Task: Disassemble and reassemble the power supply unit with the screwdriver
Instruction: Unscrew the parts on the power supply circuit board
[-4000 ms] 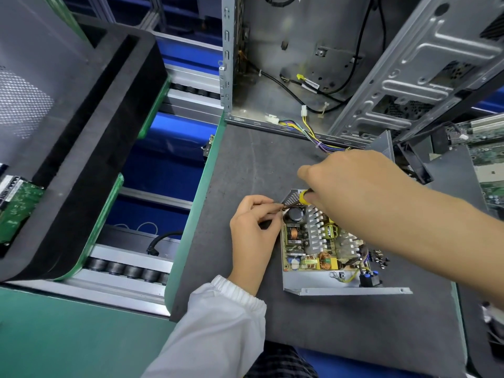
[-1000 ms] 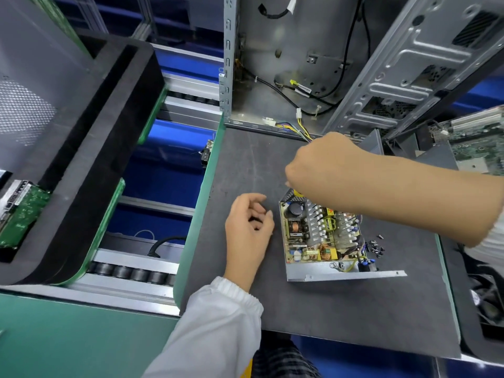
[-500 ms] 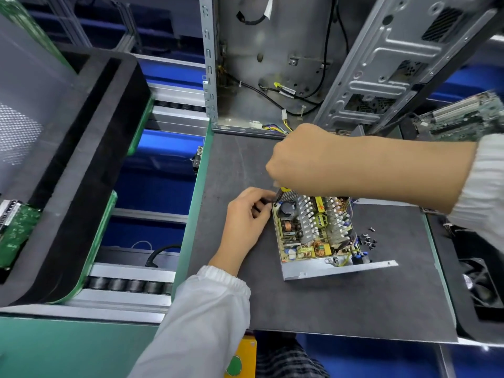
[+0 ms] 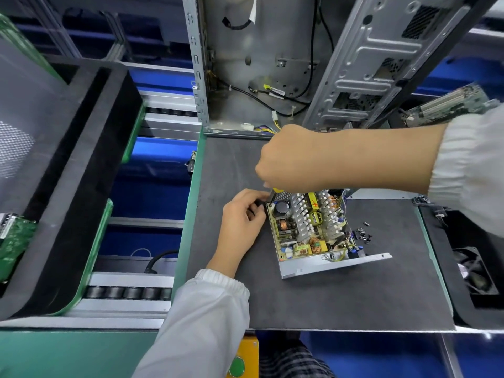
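R hand (image 4: 293, 156) fisted round the yellow-handled screwdriver (image 4: 275, 192), shaft dropping straight below it onto the far-left corner of the open silver PSU tray w/ exposed circuit board (image 4: 311, 227), while L hand (image 4: 241, 214), just beside that corner, pinches something small there.

Dark grey worktop (image 4: 327, 296), green edge. Open computer case (image 4: 253, 64) upright at far side, cables loose inside. Black foam tray (image 4: 81, 170) at left on roller conveyor (image 4: 128, 292). Green circuit board (image 4: 13, 241) far left. Motherboard (image 4: 450, 102) far right. Fan (image 4: 476, 271) near right.
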{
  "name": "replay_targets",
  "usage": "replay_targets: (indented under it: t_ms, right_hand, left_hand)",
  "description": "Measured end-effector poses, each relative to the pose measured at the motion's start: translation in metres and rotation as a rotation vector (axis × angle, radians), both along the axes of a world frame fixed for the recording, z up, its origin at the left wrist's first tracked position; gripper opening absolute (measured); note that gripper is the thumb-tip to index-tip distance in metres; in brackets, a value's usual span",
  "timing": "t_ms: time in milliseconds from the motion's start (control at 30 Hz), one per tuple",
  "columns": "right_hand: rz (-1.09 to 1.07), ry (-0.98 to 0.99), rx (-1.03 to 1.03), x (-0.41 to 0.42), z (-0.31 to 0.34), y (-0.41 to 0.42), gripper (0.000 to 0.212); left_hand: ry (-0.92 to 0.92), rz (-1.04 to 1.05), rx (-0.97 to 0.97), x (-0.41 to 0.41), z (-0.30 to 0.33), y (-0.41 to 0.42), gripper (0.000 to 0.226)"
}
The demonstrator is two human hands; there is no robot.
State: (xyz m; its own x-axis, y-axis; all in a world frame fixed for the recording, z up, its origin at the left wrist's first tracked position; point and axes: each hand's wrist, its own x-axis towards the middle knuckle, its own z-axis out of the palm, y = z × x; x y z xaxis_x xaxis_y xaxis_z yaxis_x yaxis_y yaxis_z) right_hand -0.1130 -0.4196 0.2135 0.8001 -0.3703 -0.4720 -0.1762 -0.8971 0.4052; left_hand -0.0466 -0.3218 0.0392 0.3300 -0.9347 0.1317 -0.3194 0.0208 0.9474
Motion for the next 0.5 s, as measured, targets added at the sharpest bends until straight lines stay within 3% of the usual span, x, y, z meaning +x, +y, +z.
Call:
replay_targets:
  t_ms: [167, 400, 500]
  right_hand:
    - [-0.014, 0.079, 0.004, -0.006, 0.004, 0.005, 0.024]
    - [0.257, 0.142, -0.145, -0.01, 0.014, 0.009, 0.011]
    - [0.216, 0.184, -0.191, -0.009, 0.007, 0.013, 0.033]
  left_hand:
    - [-0.021, 0.007, -0.002, -0.001, 0.0, -0.001, 0.036]
    - [-0.057, -0.002, 0.016, -0.001, -0.004, -0.002, 0.033]
    - [-0.076, -0.007, 0.006, -0.001, -0.003, -0.003, 0.035]
